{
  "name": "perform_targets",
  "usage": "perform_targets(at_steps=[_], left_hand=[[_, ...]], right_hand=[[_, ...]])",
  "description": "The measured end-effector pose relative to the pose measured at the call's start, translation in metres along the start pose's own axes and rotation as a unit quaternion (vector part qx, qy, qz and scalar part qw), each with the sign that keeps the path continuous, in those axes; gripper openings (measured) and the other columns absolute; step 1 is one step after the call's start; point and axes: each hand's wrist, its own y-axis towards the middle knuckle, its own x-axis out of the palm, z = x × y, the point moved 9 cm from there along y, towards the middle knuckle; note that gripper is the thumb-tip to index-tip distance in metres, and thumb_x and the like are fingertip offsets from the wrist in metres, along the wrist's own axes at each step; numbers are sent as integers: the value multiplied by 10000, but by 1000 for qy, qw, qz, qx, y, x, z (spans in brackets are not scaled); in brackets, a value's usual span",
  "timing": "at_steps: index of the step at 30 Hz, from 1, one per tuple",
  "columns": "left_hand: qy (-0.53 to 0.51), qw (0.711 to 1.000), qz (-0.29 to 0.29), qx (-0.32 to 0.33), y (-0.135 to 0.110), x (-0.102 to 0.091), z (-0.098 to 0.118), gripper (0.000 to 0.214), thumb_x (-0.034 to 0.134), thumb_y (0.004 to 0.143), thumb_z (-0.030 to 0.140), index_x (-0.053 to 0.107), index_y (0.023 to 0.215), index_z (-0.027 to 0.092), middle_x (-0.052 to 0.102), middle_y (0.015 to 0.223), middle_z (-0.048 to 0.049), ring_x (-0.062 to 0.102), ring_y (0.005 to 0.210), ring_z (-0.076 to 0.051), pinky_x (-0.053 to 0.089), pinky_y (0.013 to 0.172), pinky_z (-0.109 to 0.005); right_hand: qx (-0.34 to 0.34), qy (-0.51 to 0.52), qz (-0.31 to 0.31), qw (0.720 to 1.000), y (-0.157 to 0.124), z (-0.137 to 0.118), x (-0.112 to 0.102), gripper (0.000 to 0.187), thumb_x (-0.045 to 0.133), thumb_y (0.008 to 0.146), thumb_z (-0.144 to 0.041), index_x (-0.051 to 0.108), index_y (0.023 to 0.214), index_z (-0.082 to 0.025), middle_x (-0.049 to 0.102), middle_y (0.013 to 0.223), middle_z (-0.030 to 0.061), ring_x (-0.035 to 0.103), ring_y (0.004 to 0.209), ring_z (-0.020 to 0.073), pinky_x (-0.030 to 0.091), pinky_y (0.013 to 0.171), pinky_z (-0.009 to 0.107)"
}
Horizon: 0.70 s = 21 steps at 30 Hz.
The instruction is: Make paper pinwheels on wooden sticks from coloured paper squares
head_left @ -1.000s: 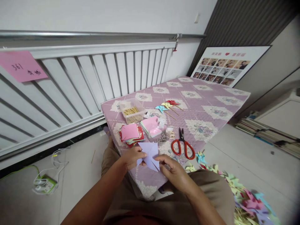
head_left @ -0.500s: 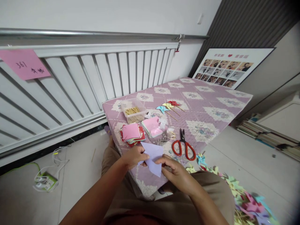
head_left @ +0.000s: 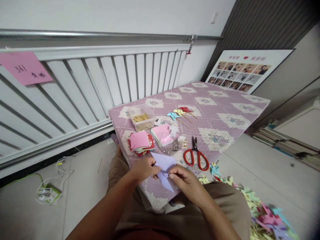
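A sheet of lilac paper [head_left: 165, 162], partly cut with its corners bent inward, is held just above the near edge of the cloth-covered table. My left hand [head_left: 147, 170] pinches it near the middle, thumb on top. On the other side my right hand [head_left: 183, 180] grips a cut corner between thumb and fingers. Beyond the paper lie small metal pins [head_left: 173, 148] and a small round tub [head_left: 182, 142]. Red-handled scissors [head_left: 195, 154] rest to the right. A stack of coloured paper squares [head_left: 140, 140] sits left of my hands.
A clear plastic box [head_left: 142, 117] of wooden sticks stands near the radiator [head_left: 100, 80]. Finished paper pinwheels [head_left: 179, 112] lie on the patterned cloth [head_left: 215, 116]. Many more pinwheels [head_left: 270, 216] are heaped at lower right. A power strip [head_left: 51, 193] with cables is on the floor.
My right hand has drawn a right-hand corner of the lilac paper in toward its middle. The left hand keeps its pinch.
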Motion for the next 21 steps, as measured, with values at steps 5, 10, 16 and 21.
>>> perform_targets(at_steps=[5, 10, 16, 21], left_hand=[[71, 997, -5, 30, -6, 7, 7, 53, 583, 640, 199, 622, 609, 180, 589, 523, 9, 521, 487, -134, 351, 482, -220], [103, 993, 3, 57, -7, 10, 8, 90, 521, 648, 194, 611, 643, 182, 581, 551, 20, 478, 486, -121, 330, 480, -221], [86, 995, 20, 45, -5, 11, -1, 104, 524, 657, 217, 619, 679, 178, 583, 582, 16, 485, 504, -122, 343, 485, -222], [70, 996, 28, 49, -4, 11, -2, 112, 540, 667, 233, 631, 694, 174, 590, 601, 13, 499, 522, -125, 362, 495, -222]], right_hand=[[2, -40, 56, 998, 1, -4, -2, 247, 557, 863, -318, 560, 639, -213, 536, 660, -12, 511, 630, 160, 396, 574, 243], [5, -80, 88, 993, 3, -8, -4, 250, 539, 853, -316, 522, 622, -220, 536, 655, -9, 516, 629, 166, 378, 564, 248], [3, -110, 105, 988, 5, -7, -5, 226, 553, 833, -298, 511, 624, -224, 538, 648, -8, 521, 621, 169, 375, 570, 258], [1, -122, 111, 986, 7, -7, -4, 214, 564, 817, -275, 502, 618, -226, 536, 643, -9, 520, 612, 169, 372, 569, 264]])
